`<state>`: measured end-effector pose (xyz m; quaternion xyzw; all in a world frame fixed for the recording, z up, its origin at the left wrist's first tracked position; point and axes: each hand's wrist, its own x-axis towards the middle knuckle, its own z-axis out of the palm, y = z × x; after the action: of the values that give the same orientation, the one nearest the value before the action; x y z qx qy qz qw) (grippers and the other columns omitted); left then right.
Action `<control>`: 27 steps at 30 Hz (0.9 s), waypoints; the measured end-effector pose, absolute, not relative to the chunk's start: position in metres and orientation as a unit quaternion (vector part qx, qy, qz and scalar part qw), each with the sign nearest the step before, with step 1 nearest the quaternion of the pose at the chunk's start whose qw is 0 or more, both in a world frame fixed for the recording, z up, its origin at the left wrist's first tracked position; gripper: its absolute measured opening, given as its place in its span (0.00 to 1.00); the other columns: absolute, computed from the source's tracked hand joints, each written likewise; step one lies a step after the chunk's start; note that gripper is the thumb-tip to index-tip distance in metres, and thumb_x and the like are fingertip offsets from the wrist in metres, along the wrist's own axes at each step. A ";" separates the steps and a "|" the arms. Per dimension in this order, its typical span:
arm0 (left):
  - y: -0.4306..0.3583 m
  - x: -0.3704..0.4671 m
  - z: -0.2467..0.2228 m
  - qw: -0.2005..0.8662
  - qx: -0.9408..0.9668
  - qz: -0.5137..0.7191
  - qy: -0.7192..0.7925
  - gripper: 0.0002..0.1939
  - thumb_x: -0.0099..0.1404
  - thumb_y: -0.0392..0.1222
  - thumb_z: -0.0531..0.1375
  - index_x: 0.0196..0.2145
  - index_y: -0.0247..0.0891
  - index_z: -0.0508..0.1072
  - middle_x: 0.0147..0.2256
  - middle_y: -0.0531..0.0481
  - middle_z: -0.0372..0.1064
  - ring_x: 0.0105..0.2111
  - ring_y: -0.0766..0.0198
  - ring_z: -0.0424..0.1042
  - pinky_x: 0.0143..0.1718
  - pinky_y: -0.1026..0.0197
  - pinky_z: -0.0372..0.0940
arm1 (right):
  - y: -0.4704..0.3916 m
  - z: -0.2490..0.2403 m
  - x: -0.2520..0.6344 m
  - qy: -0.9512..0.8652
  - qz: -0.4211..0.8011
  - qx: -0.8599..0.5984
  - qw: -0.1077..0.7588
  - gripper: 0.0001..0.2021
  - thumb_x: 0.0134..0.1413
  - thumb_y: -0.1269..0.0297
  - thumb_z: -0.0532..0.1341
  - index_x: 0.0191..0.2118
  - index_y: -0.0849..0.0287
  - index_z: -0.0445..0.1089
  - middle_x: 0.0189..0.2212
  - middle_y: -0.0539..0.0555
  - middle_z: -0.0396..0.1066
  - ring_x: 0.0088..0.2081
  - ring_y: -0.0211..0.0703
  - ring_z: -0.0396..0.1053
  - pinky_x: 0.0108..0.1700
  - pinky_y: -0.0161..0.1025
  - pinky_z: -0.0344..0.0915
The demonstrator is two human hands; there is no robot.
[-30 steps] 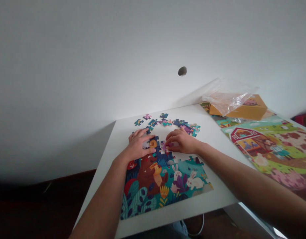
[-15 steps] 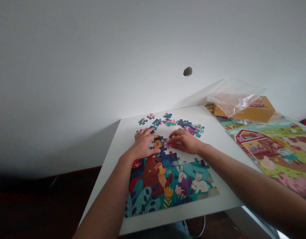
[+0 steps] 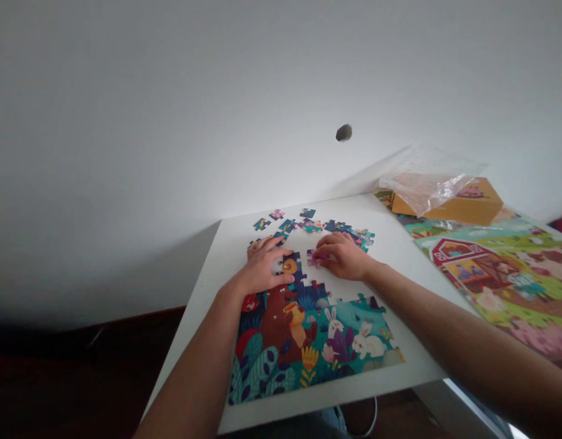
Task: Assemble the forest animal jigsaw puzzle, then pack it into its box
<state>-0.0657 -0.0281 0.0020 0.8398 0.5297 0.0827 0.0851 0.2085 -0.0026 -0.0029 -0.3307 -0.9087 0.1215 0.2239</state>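
Note:
A partly joined jigsaw puzzle (image 3: 290,332) with a brown bear and white rabbits lies on the white table (image 3: 281,414). Over its upper left part rests my left hand (image 3: 266,265), fingers spread and lying on the pieces beside the bear's head. Between the fingertips of my right hand (image 3: 340,256) is a purple puzzle piece (image 3: 313,258), just right of the joined section and apart from it. Loose puzzle pieces (image 3: 288,225) are scattered behind both hands, some partly hidden by the right hand.
On the right lies a farm picture puzzle (image 3: 473,262) with a red barn. An orange box (image 3: 473,210) sits at its far end, with a clear plastic bag (image 3: 431,180) over it. A pale wall (image 3: 217,110) with a dark hole (image 3: 344,133) rises behind the table.
My right hand has shifted slightly right with the purple piece, opening a gap from the joined puzzle. My left hand has stayed in place.

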 end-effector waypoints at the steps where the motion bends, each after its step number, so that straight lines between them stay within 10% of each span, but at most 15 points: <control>1: -0.028 -0.066 0.002 0.087 0.840 0.083 0.530 0.35 0.54 0.64 0.65 0.56 0.48 0.71 0.66 0.43 0.52 0.66 0.38 0.47 0.64 0.36 0.43 | -0.002 -0.002 0.210 -0.905 0.114 -0.346 0.218 0.11 0.59 0.61 0.60 0.44 0.53 0.77 0.44 0.56 0.73 0.46 0.51 0.65 0.49 0.49 0.56; 12: -0.028 -0.067 0.001 0.092 0.842 0.098 0.523 0.33 0.54 0.62 0.66 0.54 0.47 0.72 0.66 0.42 0.53 0.66 0.40 0.48 0.64 0.36 0.43 | 0.013 -0.006 0.208 -0.880 0.049 -0.441 0.170 0.26 0.66 0.49 0.49 0.66 0.49 0.55 0.66 0.57 0.56 0.65 0.63 0.48 0.60 0.73 0.40; 27: -0.028 -0.063 0.000 0.063 0.838 0.115 0.530 0.28 0.58 0.60 0.63 0.55 0.51 0.72 0.64 0.46 0.57 0.63 0.44 0.54 0.62 0.38 0.47 | 0.019 -0.015 0.208 -0.862 0.070 -0.458 0.206 0.16 0.64 0.55 0.56 0.54 0.46 0.70 0.57 0.54 0.68 0.61 0.60 0.56 0.60 0.77 0.31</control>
<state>-0.0634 -0.0278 0.0005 0.8378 0.5301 0.1151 0.0626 0.2079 0.0191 -0.0154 -0.4584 -0.8616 0.0698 0.2064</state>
